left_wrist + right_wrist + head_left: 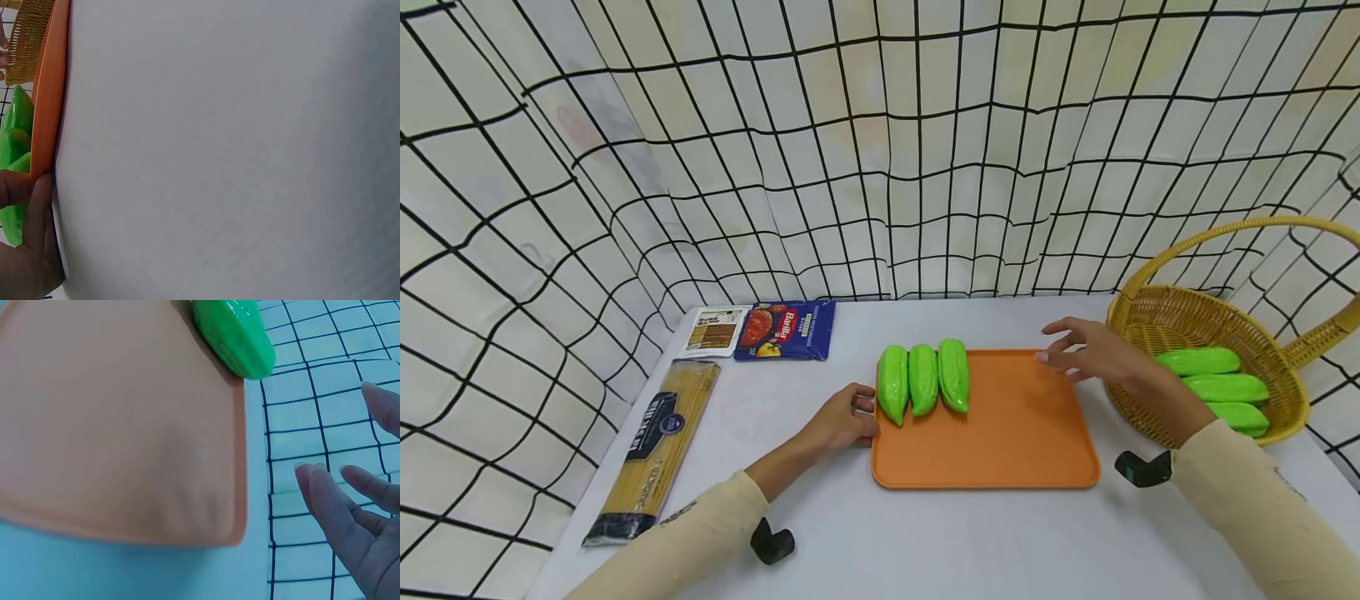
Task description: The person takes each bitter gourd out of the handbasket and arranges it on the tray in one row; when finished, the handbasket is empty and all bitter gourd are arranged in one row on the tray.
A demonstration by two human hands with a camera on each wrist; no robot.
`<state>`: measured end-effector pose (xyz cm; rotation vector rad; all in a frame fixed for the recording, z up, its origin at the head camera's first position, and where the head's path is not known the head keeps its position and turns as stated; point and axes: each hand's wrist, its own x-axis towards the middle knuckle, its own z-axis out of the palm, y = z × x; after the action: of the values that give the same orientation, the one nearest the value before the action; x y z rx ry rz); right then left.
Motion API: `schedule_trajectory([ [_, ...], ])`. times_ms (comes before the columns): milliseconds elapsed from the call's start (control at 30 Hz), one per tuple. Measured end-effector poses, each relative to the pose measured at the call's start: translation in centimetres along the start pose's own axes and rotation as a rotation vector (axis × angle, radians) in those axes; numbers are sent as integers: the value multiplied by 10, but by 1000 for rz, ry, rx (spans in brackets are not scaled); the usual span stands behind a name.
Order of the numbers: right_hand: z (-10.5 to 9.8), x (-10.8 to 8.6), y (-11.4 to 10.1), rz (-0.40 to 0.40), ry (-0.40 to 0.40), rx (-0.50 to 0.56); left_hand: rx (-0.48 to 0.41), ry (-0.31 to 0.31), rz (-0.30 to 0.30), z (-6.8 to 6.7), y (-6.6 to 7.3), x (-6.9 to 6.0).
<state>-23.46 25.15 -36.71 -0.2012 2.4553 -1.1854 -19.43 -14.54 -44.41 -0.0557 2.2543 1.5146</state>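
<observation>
An orange tray (985, 454) lies on the white table, with three glossy green, ridged, tapered vegetables (923, 379) side by side at its far left. My left hand (844, 418) pinches the tray's left rim; the left wrist view has the thumb (14, 189) and a finger (39, 206) on either side of that rim. Above the tray's far right corner hovers my right hand (1093, 354), fingers spread and holding nothing. In the right wrist view, that hand (359, 519) is apart from the tray (112, 425).
A wicker basket (1292, 392) with a tall handle stands at right, holding three similar green vegetables (1225, 388). At left lie a spaghetti packet (655, 454), a blue Barilla pouch (786, 331) and a white packet (715, 332). Black-gridded cloth (925, 167) walls the back and sides.
</observation>
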Motion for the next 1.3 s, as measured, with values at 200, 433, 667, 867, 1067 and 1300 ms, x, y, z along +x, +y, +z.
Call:
schedule_trajectory([
  [200,-16,-21,15,4,35,-48,0,5,6,0,-1,-1],
  [433,-40,-49,32,-3,75,-64,-3,4,3,0,-3,1],
  [667,-67,-64,43,-5,104,-69,8,5,0,-1,-3,2],
  [867,-95,-59,53,20,95,-101,9,2,8,-2,-3,3],
  [1067,-116,-42,69,111,57,-96,12,2,9,-2,-4,4],
  [1300,-133,-31,80,198,49,-153,6,-3,11,0,-3,3],
])
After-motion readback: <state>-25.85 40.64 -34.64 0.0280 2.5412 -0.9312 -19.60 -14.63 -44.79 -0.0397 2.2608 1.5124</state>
